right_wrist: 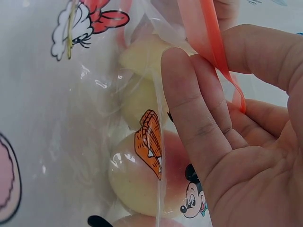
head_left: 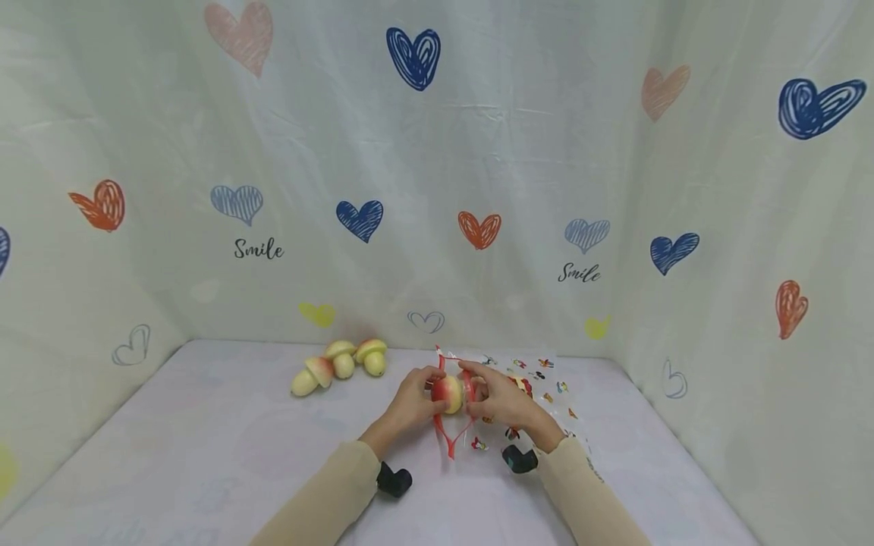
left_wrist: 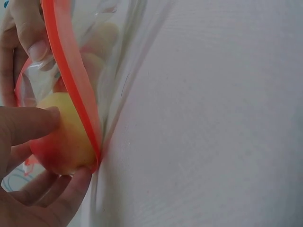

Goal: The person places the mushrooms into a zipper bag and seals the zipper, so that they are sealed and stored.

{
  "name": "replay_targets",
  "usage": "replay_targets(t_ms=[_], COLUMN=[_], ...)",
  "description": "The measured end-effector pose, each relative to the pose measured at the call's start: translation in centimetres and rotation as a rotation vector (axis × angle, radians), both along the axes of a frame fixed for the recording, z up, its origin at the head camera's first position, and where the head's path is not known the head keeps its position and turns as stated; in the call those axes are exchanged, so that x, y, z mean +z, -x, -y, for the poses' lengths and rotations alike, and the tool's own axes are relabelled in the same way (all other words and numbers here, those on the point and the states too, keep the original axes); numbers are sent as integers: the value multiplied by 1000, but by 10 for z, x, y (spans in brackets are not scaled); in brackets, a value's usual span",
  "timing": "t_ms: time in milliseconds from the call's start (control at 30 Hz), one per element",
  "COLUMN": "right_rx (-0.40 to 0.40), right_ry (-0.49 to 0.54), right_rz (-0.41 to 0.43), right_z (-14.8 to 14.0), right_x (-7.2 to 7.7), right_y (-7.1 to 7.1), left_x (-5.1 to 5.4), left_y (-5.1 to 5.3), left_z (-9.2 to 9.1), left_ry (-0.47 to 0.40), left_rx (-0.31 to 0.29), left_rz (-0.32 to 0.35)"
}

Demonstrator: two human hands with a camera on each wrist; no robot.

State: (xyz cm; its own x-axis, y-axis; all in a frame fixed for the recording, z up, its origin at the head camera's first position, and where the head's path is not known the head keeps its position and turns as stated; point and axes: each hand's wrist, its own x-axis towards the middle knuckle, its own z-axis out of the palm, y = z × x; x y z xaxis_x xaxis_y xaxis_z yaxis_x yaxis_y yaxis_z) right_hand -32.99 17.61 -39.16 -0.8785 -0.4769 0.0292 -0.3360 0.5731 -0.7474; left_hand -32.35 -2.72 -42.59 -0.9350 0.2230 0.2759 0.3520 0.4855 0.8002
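Note:
My left hand (head_left: 412, 400) holds a red-and-yellow toy mushroom (head_left: 445, 393) by its rounded cap at the mouth of a clear bag. In the left wrist view, the thumb lies on one side of the toy mushroom (left_wrist: 61, 137) and the other fingers on the far side. My right hand (head_left: 504, 398) grips the bag's red-edged opening (head_left: 444, 438), holding it spread. Seen from the right wrist, the red strip (right_wrist: 208, 33) runs between thumb and fingers. Through the cartoon-printed plastic show more pale yellow and pink toy mushrooms (right_wrist: 137, 175). The held one's stem is hidden.
Three more toy mushrooms (head_left: 340, 359) lie in a cluster at the back left of the white table (head_left: 225, 432). The printed bag (head_left: 563, 388) spreads out to the right under my right hand. A curtain with hearts (head_left: 423, 152) stands behind the table.

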Motion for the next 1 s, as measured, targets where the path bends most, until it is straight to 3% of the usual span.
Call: replay_targets(t_ms=[167,567,1000], right_rx=[-8,-5,-4], right_ry=[-3,-15,-8], right_rz=[2,-9,5], right_z=[0,1,1], right_x=[1,0,0], right_y=[0,0,-2], left_x=[0,-6,-2], left_y=[0,6,3], left_z=[-1,-2,-7], left_ry=[-5,-10,15], left_rx=[5,3,49], left_rz=[24,-7,19])
